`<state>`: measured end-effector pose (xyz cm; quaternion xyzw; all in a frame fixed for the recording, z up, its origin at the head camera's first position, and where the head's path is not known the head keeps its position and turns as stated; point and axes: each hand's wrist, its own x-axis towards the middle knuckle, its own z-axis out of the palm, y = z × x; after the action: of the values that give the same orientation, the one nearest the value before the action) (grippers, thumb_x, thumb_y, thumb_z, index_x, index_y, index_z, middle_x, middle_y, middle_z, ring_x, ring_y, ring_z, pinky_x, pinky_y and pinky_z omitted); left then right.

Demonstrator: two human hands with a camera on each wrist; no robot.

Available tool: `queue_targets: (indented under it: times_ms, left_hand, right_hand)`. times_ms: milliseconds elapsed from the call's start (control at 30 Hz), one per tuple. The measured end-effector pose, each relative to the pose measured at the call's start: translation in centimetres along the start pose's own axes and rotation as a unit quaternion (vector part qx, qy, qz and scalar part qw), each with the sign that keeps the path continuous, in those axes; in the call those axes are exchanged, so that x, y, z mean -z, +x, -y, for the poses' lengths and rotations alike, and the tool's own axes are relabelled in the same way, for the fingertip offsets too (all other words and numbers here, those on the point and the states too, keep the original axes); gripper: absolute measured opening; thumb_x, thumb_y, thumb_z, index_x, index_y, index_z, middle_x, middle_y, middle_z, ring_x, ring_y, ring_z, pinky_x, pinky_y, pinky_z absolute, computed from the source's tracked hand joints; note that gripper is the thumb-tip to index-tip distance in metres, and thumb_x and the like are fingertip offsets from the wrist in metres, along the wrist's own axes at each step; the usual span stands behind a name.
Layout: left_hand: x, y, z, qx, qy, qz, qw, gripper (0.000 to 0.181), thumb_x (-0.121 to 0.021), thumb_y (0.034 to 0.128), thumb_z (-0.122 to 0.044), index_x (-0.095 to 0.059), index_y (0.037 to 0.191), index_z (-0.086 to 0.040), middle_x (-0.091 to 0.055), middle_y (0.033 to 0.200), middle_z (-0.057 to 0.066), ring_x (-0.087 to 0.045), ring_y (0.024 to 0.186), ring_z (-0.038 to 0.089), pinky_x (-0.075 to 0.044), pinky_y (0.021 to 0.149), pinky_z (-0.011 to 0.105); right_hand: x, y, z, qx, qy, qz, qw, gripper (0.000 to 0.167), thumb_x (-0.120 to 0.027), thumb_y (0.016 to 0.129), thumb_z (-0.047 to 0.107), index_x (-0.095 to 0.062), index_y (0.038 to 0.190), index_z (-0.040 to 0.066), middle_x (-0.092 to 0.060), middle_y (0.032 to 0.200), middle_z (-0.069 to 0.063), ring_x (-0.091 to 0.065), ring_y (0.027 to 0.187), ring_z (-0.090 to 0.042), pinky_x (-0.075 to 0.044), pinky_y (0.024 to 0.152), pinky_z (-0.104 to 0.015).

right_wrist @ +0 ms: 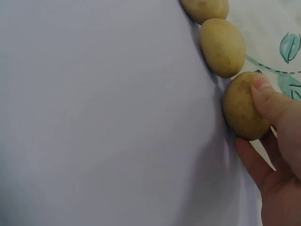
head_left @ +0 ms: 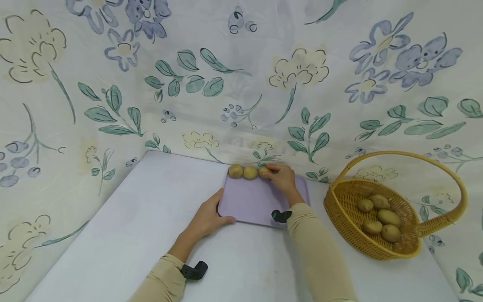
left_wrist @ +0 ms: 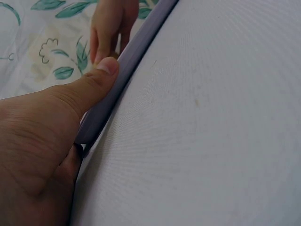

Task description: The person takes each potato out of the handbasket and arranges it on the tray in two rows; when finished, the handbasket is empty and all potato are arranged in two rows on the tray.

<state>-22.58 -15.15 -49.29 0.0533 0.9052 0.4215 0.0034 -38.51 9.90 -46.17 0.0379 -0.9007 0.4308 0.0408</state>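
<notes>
A purple tray (head_left: 249,201) lies on the white table, with two potatoes (head_left: 235,171) (right_wrist: 223,48) side by side along its far edge. My right hand (head_left: 281,178) pinches a third potato (right_wrist: 245,106) at the right end of that row, thumb on top and fingers at its side. In the right wrist view this potato sits close beside the middle one. My left hand (head_left: 207,216) holds the tray's near left corner, its thumb (left_wrist: 94,84) along the front rim and its fingers at the left side, partly hidden.
To the right of the tray stands a wicker basket (head_left: 339,209) with a tall arched handle, holding several potatoes (head_left: 388,217). A flower-printed cloth (head_left: 241,105) rises behind the table (head_left: 151,201) and at its sides.
</notes>
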Motion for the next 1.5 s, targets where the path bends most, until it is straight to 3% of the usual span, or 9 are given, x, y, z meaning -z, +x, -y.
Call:
queue_targets:
  times_ms: [167,400,567,733,1200,1500]
  left_hand:
    - [-0.16,0.01,0.09,0.002,0.001,0.004,1.0,0.116,-0.09,0.0768,-0.039,-0.02,0.162,-0.002,-0.026,0.168,0.017,-0.029,0.155,0.034,-0.029,0.127,0.049]
    - [-0.07,0.1,0.16,0.0,0.004,0.001,1.0,0.117,-0.09,0.0767,-0.039,-0.019,0.162,-0.002,-0.026,0.168,0.018,-0.029,0.155,0.034,-0.029,0.127,0.049]
    - [-0.22,0.06,0.3,-0.001,0.006,0.002,1.0,0.117,-0.09,0.0768,-0.039,-0.019,0.162,-0.002,-0.027,0.167,0.018,-0.03,0.155,0.034,-0.029,0.127,0.049]
    - [-0.35,0.07,0.4,-0.004,0.007,0.003,1.0,0.117,-0.089,0.0771,-0.039,-0.019,0.163,-0.003,-0.026,0.168,0.018,-0.03,0.154,0.034,-0.03,0.127,0.049]
    - [-0.11,-0.01,0.14,-0.001,0.001,0.002,1.0,0.116,-0.09,0.0774,-0.037,-0.02,0.162,-0.003,-0.027,0.167,0.018,-0.03,0.154,0.034,-0.03,0.127,0.049]
    - [0.04,-0.03,0.05,-0.005,0.005,-0.002,1.0,0.115,-0.09,0.077,-0.037,-0.02,0.162,-0.002,-0.027,0.167,0.017,-0.03,0.154,0.034,-0.03,0.127,0.048]
  right_hand:
    - [-0.12,0.0,-0.09,-0.001,0.004,0.003,1.0,0.043,-0.086,0.083,0.028,-0.076,0.121,0.01,-0.073,0.127,-0.008,-0.066,0.125,-0.027,-0.056,0.104,-0.039]
    - [0.02,0.08,-0.01,-0.005,0.021,0.021,0.9995,0.045,-0.083,0.087,0.028,-0.073,0.126,0.01,-0.07,0.134,-0.009,-0.063,0.128,-0.027,-0.053,0.108,-0.039]
    - [0.1,0.07,0.0,-0.002,0.006,0.039,0.9992,0.047,-0.082,0.088,0.027,-0.071,0.13,0.01,-0.067,0.139,-0.009,-0.059,0.133,-0.028,-0.05,0.112,-0.04]
    - [0.06,0.02,-0.02,-0.003,-0.009,0.038,0.9992,0.047,-0.083,0.087,0.028,-0.071,0.13,0.011,-0.067,0.14,-0.007,-0.058,0.134,-0.027,-0.048,0.114,-0.04]
    - [0.18,0.21,0.1,-0.008,0.028,0.054,0.9981,0.053,-0.084,0.086,0.027,-0.068,0.134,0.01,-0.065,0.142,-0.007,-0.058,0.134,-0.028,-0.05,0.112,-0.04]
    - [0.46,-0.18,0.4,0.013,-0.005,0.065,0.9978,0.051,-0.083,0.088,0.025,-0.068,0.133,0.007,-0.061,0.146,-0.01,-0.057,0.136,-0.03,-0.05,0.113,-0.042]
